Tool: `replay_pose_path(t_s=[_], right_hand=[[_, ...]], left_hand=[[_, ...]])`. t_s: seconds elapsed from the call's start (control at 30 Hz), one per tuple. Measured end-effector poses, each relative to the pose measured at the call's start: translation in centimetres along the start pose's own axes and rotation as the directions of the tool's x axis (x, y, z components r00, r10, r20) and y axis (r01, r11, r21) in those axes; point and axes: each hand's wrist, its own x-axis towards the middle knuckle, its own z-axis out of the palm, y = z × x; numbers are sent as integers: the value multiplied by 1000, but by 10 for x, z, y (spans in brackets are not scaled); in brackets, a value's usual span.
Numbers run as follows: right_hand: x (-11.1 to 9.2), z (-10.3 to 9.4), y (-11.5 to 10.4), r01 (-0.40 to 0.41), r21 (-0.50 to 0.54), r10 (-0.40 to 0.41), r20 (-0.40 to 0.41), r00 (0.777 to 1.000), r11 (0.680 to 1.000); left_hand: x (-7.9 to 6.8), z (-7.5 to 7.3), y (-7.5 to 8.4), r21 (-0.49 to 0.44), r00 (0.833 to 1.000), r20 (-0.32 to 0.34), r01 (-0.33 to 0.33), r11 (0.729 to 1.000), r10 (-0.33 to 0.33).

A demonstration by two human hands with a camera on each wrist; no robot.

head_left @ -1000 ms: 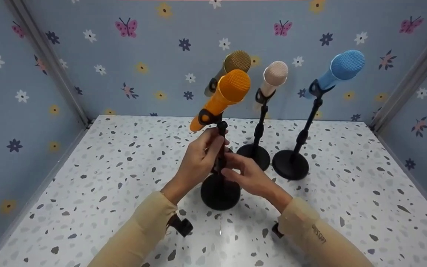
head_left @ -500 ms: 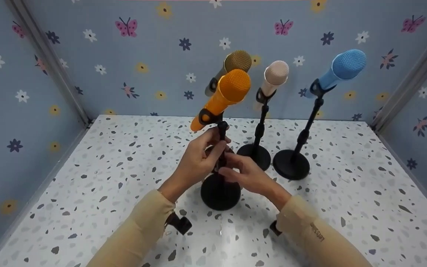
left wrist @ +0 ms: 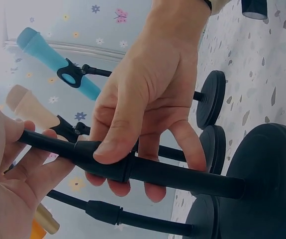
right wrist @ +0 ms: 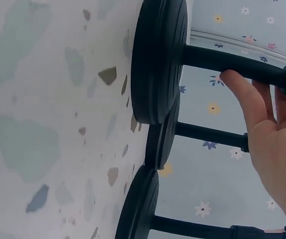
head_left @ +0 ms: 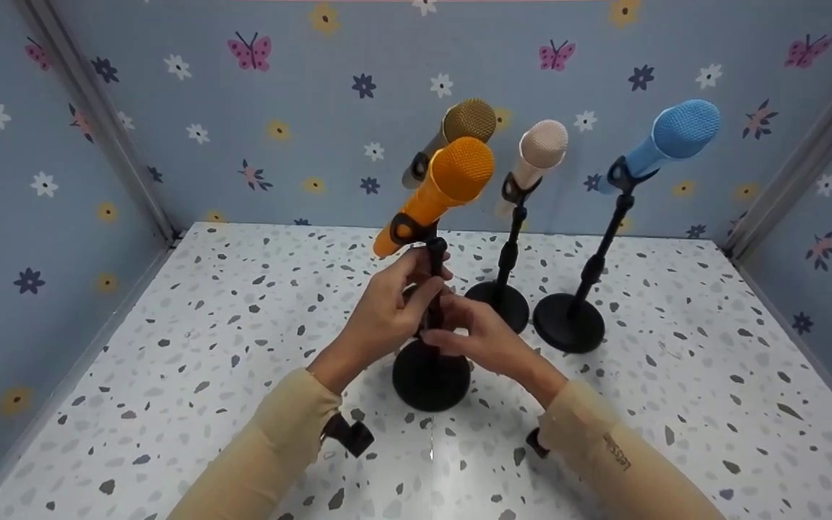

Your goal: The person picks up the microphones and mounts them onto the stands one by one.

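An orange microphone [head_left: 445, 188] sits tilted in the clip of a black desk stand, whose round base [head_left: 430, 386] rests on the speckled table. My left hand [head_left: 383, 307] holds the thin upper pole [left wrist: 48, 143] between thumb and fingers, below the clip. Lower down, my right hand [head_left: 492, 343] grips the thicker collar [left wrist: 86, 156], its thumb laid across it in the left wrist view. In the right wrist view, the right hand's little finger touches the lower pole [right wrist: 207, 57]. The stand is upright. Some fingertips are hidden behind the pole in the head view.
Behind the orange one stands a gold-brown microphone [head_left: 470, 121], partly hidden. A pale pink microphone [head_left: 542, 144] and a blue microphone [head_left: 683, 130] stand on black stands to the right. Patterned blue panels [head_left: 279, 87] wall the table [head_left: 243, 347] at the back and sides.
My left thumb has slid slightly down the pole. The right thumb has shifted a little left around the stand. The stand and microphones have stayed put; the view has shifted slightly.
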Motion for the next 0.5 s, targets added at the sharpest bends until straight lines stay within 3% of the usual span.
replay_pose_path(t_s=[0.33,0.5], right_hand=[[-3,-2,3,10,29,-10,23,1000,1000],[-1,-3,4,25,18,-25,30,999,1000]], left_hand=[[-1,1,-2,-8,999,-15,-37,999,37],[1,2,-5,13,996,-27,-87,996,88]])
